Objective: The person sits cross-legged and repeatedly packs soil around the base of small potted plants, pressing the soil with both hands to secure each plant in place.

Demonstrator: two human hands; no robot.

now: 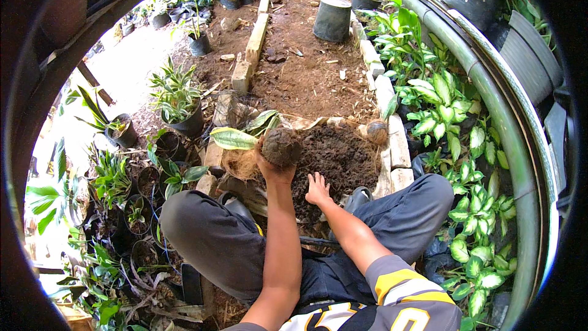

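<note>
The L. hand (275,170) grasps the brown ball (283,147) over the near end of the brick-edged bed (309,79), toward its L. edge, while the R. hand (318,190), fingers spread, visibly holds nothing at the dark soil (340,156); a light, even L. grip prob. prevents crumbling.

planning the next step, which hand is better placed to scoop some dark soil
Probably the right: the right hand is at the dark soil, fingers spread and seemingly empty, while the left hand is taken up holding the brown ball.
</note>
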